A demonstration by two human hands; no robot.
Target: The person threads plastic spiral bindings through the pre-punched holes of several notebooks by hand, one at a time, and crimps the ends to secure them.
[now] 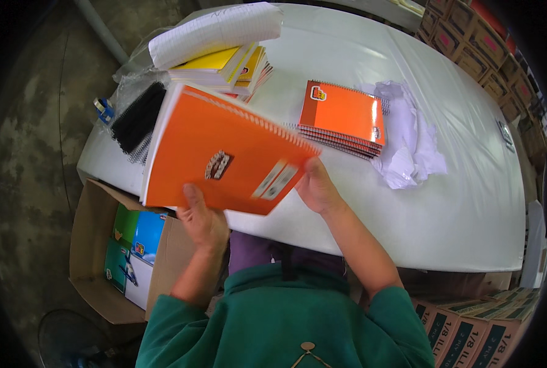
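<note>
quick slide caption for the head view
Both hands, left hand and right hand, hold an orange spiral notebook over a white table.

Table (457, 202) bare at right; notebook stack (342, 116), crumpled paper (408, 138) & binding coils (137, 119) block centre/left.

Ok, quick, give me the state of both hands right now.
Left hand: closed on the lower edge of the orange notebook, thumb on the cover.
Right hand: gripping the same notebook at its right corner.
</note>
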